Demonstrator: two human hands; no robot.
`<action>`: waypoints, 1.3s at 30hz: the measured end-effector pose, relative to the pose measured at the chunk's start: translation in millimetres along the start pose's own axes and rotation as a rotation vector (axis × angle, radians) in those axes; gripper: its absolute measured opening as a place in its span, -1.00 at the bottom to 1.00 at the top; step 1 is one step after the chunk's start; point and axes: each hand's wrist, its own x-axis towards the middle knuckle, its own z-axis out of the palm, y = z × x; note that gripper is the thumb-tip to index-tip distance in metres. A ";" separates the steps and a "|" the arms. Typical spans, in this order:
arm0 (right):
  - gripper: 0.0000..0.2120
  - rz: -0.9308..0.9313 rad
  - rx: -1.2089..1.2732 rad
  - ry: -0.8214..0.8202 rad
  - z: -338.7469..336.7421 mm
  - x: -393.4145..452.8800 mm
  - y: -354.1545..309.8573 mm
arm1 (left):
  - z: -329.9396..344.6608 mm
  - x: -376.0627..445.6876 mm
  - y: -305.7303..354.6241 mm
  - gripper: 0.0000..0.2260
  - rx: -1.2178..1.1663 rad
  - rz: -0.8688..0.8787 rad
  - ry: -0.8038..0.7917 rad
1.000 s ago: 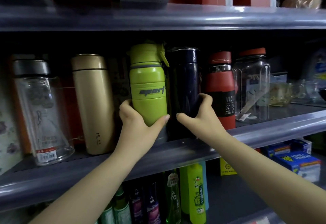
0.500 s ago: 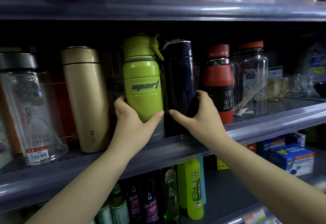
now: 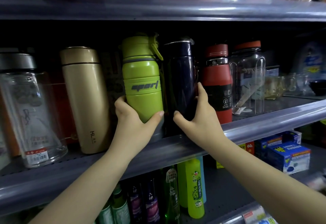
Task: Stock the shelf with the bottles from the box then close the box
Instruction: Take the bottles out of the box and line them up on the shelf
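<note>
My left hand grips green bottle, right hand grips navy bottle; both upright on shelf.

Green bottle had "sport" in grey on its raised band. Gold flask read "KL" near its base, sideways. Red bottle carried a black label starting "VAC", rest cut off by the curve. Orange tag under the shelf edge showed "60". Chinese print on the lower-shelf yellow-green bottle was too small to read reliably.
</note>
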 end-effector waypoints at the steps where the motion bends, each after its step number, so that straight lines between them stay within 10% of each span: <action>1: -0.15 0.020 0.017 -0.023 0.2 -0.1 -0.1 | 0.2 0.2 -0.1 -0.28 0.000 -0.001 -0.002; 14: -0.31 -0.026 0.031 -0.038 1.1 1.5 -0.9 | -1.7 -0.4 0.3 -0.30 -0.021 -0.005 -0.021; 18: -0.03 -0.039 -0.077 0.041 5.2 0.5 1.1 | -1.5 -0.2 0.4 -0.29 -0.023 -0.005 -0.022; 30: -0.47 -0.034 0.017 0.019 1.4 0.9 2.0 | -2.0 1.6 -4.0 -0.35 -0.012 -0.022 -0.031; 39: -0.18 -0.042 -0.122 0.063 4.6 3.6 9.9 | 3.6 -2.8 -1.3 -0.23 0.095 0.038 0.025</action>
